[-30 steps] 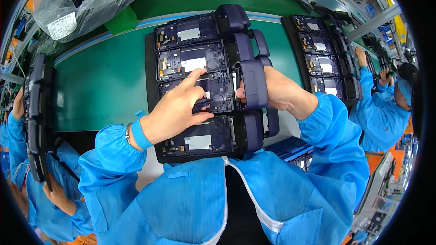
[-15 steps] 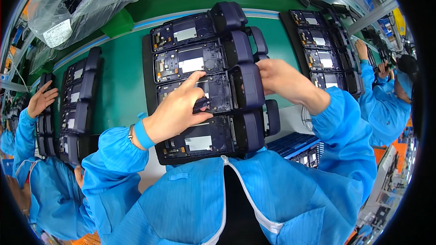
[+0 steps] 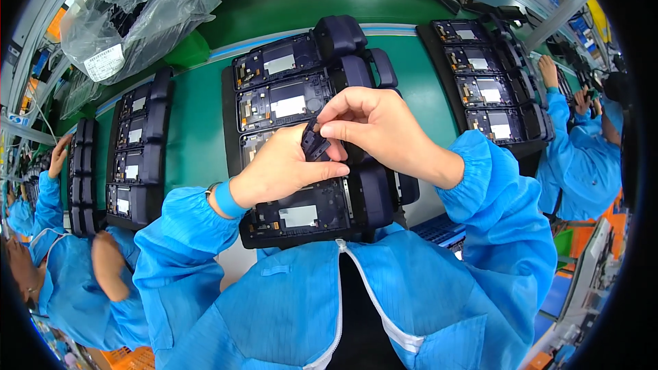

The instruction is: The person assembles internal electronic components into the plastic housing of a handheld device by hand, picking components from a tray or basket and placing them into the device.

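Note:
Both my hands meet above a tray of dark navy device housings (image 3: 298, 217) laid side by side in front of me. A small black plastic part (image 3: 314, 144) sits in my left hand (image 3: 277, 168), its fingers closed round it. From the right, my right hand (image 3: 373, 123) pinches at the upper end of that same part with thumb and forefinger. Under my hands the third housing is mostly covered. The second housing (image 3: 286, 104) shows a white rectangle and small connectors inside. Bulky end pieces stand along the housings' right side.
Similar rows of housings (image 3: 129, 157) stand to the left and housings (image 3: 483, 92) to the right on the green work surface (image 3: 199, 123). A clear plastic bag (image 3: 147, 17) lies at the far left. Co-workers in blue sleeves sit on both sides. A blue crate (image 3: 440, 231) is near my right elbow.
My right hand has come left from the end piece of the third housing to the black part. My left hand has lifted slightly with that part and turned. The left co-worker's hands have moved.

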Motion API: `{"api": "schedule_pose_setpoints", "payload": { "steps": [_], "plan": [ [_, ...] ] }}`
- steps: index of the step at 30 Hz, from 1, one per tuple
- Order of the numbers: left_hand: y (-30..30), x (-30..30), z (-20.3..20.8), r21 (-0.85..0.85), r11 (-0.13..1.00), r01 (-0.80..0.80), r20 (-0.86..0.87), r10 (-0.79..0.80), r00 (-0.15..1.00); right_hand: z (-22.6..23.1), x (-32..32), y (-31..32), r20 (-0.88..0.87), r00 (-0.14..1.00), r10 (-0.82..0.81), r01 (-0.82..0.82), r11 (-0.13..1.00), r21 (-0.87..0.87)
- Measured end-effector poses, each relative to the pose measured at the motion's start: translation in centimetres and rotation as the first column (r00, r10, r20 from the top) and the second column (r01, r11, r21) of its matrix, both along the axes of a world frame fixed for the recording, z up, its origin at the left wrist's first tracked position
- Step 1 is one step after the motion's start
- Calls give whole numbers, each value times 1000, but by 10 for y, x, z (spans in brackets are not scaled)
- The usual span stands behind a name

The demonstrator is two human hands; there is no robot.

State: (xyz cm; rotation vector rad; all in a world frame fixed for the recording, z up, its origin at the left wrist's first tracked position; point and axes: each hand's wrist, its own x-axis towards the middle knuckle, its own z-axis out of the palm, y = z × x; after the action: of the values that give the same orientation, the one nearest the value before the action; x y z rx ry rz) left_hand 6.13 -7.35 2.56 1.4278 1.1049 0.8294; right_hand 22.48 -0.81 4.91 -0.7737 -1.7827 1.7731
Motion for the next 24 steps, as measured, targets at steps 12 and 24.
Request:
{"api": "schedule_pose_setpoints", "payload": {
  "steps": [12, 24],
  "plan": [
    [3, -10, -1, -353, 913, -206, 324, 326, 888, -1, 30, 23, 42, 970, -241, 244, 957, -157],
    [-7, 14, -1, -386, 899, -206, 345, 347, 872, -18, 28, -7, -118, 972, -201, 151, 930, -335]
  ]
}}
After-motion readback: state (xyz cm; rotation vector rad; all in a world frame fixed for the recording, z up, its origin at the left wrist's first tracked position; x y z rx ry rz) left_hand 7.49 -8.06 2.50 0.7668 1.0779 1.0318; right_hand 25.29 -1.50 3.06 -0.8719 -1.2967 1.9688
